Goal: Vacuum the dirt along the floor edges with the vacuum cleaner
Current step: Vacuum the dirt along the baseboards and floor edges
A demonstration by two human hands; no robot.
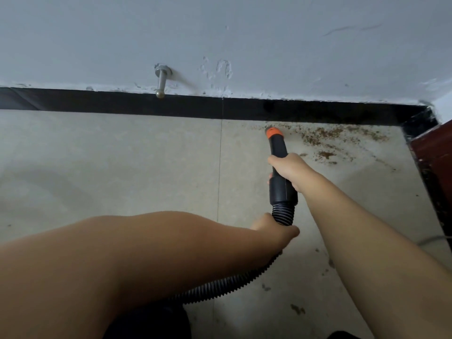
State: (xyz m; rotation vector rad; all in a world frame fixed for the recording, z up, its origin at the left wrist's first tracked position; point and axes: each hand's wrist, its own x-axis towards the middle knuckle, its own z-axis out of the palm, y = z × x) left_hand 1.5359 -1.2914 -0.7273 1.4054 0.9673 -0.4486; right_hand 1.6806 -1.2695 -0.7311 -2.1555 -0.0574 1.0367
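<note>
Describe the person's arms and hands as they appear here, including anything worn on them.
Both forearms are bare, with no sleeve in view. The left hand and right hand wear no gloves; no rings, watch or bracelet show at the wrists. No marks or tattoos are visible on the parts in view.

pale beige tiled floor (122, 155) carries scattered brown crumbly dirt (325, 135) along the black skirting (171, 106), thickest near the right corner.

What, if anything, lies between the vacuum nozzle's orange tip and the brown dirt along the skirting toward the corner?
Nothing visible. The orange nozzle tip sits at the left end of the dirt, with only bare tile between. The right hand grips the tube; the left hand holds the hose.
</note>
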